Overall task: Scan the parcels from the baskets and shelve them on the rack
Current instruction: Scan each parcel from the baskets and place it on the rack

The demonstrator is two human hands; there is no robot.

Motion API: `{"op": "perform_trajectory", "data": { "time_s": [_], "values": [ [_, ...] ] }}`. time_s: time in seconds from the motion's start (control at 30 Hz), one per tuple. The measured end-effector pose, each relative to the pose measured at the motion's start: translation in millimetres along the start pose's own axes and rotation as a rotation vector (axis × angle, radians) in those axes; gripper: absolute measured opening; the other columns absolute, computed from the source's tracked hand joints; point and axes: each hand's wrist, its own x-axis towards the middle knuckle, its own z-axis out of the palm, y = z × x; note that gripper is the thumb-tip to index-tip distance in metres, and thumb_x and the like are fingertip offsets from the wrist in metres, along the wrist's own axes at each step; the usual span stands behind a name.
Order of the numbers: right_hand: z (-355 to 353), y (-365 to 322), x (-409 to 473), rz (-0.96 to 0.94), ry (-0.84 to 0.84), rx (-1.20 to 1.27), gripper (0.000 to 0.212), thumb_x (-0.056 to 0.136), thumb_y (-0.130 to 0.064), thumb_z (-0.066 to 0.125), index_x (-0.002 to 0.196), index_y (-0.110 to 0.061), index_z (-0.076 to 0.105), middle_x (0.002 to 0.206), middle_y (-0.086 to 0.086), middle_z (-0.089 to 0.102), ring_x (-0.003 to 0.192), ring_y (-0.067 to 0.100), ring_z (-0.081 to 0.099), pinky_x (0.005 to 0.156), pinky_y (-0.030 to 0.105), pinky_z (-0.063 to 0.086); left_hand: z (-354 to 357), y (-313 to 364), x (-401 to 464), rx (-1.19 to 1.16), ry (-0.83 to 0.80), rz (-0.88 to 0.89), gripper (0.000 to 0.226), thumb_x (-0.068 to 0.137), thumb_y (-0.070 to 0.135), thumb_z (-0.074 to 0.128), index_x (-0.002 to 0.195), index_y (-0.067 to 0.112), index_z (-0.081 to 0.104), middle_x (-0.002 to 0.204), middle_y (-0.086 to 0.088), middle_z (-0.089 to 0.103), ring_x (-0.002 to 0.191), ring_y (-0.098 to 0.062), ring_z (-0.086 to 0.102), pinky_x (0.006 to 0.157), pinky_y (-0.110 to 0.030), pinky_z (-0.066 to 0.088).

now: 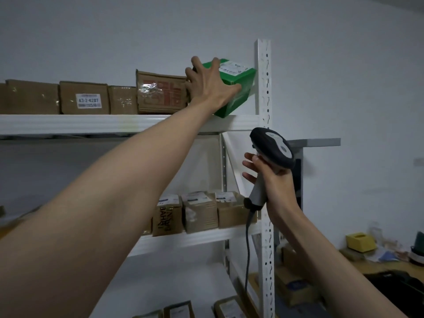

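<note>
A green parcel (238, 88) with a white label sits tilted at the right end of the rack's top shelf (91, 123), against the white upright post (263, 88). My left hand (210, 82) reaches up and grips its left side, fingers spread over the top and thumb on the front face. Lower, beside the post, my right hand (270, 177) holds a grey and black barcode scanner (273, 148) by its handle, with the cable hanging down.
Several brown cardboard parcels (160, 92) line the top shelf left of the green one. More labelled boxes (202, 212) stand on the middle shelf, others on the lowest. A cluttered desk (378, 260) with a yellow box lies at the right.
</note>
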Motion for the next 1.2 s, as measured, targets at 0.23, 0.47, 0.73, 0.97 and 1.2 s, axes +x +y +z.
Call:
{"op": "perform_trajectory", "data": {
  "time_s": [0.23, 0.47, 0.73, 0.97, 1.2],
  "values": [
    [-26, 15, 15, 0.0, 0.046, -0.071, 0.019, 0.095, -0.013, 0.068, 0.114, -0.014, 0.071, 0.111, 0.003, 0.077, 0.104, 0.022, 0.074, 0.082, 0.034, 0.062, 33, 4, 37, 0.324, -0.017, 0.001, 0.089, 0.076, 0.085, 0.044, 0.136, 0.018, 0.049, 0.142, -0.02, 0.035, 0.119, -0.04, 0.04, 0.098, -0.044, 0.031],
    [-31, 26, 19, 0.024, 0.07, -0.099, 0.011, 0.096, -0.013, 0.067, 0.105, -0.016, 0.074, 0.106, 0.005, 0.078, 0.105, 0.026, 0.073, 0.078, 0.032, 0.062, 41, 0, 43, 0.474, -0.08, 0.186, 0.125, 0.067, 0.099, 0.037, 0.158, 0.015, 0.021, 0.157, -0.024, 0.024, 0.142, -0.049, 0.025, 0.114, -0.059, 0.019],
    [-20, 33, 17, 0.063, 0.045, -0.059, 0.012, 0.095, -0.013, 0.067, 0.099, -0.021, 0.074, 0.104, 0.004, 0.079, 0.102, 0.025, 0.074, 0.073, 0.029, 0.062, 47, -16, 40, 0.484, -0.229, 0.553, 0.103, 0.062, 0.033, 0.09, 0.147, 0.027, 0.033, 0.146, -0.011, 0.034, 0.13, -0.044, 0.037, 0.108, -0.06, 0.033],
    [-7, 38, 12, 0.083, 0.017, -0.077, 0.013, 0.096, -0.013, 0.066, 0.107, -0.01, 0.073, 0.104, 0.007, 0.078, 0.101, 0.023, 0.074, 0.078, 0.032, 0.063, 38, -38, 50, 0.619, -0.293, 0.498, 0.108, 0.067, 0.038, 0.088, 0.156, 0.032, 0.027, 0.153, -0.01, 0.031, 0.138, -0.046, 0.029, 0.112, -0.059, 0.028],
    [-9, 40, 8, 0.095, 0.024, -0.11, 0.018, 0.095, -0.015, 0.067, 0.11, -0.007, 0.072, 0.105, 0.007, 0.078, 0.101, 0.023, 0.074, 0.078, 0.031, 0.063, 36, -47, 58, 0.619, -0.352, 0.464, 0.122, 0.068, 0.057, 0.086, 0.161, 0.034, 0.01, 0.158, -0.013, 0.026, 0.142, -0.046, 0.025, 0.116, -0.058, 0.024]
  ]
}}
